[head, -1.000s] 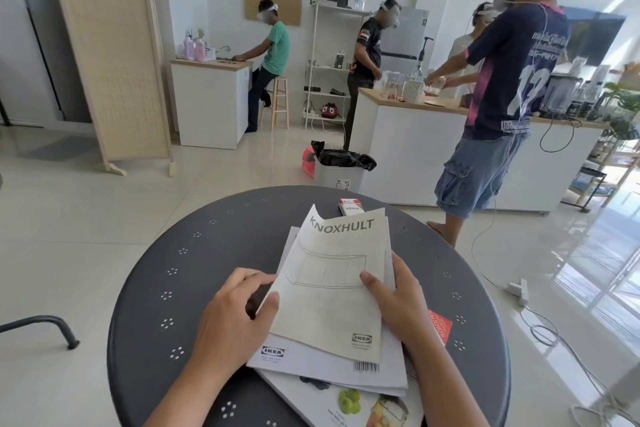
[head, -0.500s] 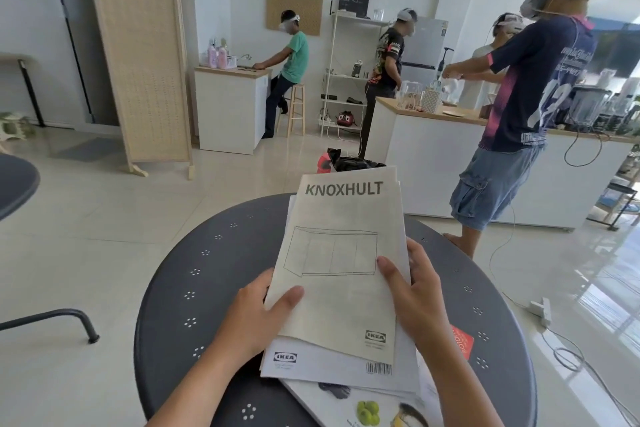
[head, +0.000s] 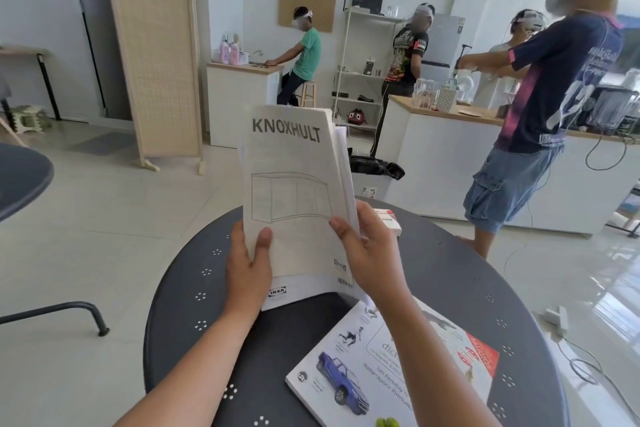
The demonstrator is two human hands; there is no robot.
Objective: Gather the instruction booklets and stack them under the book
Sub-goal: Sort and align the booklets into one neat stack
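I hold a stack of white instruction booklets [head: 294,191] upright above the round dark table [head: 194,288]; the front one reads KNOXHULT with a cabinet drawing. My left hand [head: 247,270] grips the stack's lower left edge, thumb on the cover. My right hand [head: 370,260] grips its lower right edge. A white picture book [head: 349,371] with a blue truck and a red corner lies flat on the table at the lower right, partly under my right forearm.
A small red-and-white box [head: 389,222] sits on the table behind my right hand. A person in a dark jersey [head: 554,97] stands close at the right by a white counter [head: 436,156]. Other people work further back. A black bin [head: 375,170] stands beyond the table.
Both hands have lifted the booklets off the book and raised them from flat to upright. The book's cover now lies uncovered on the table. The view has tilted up.
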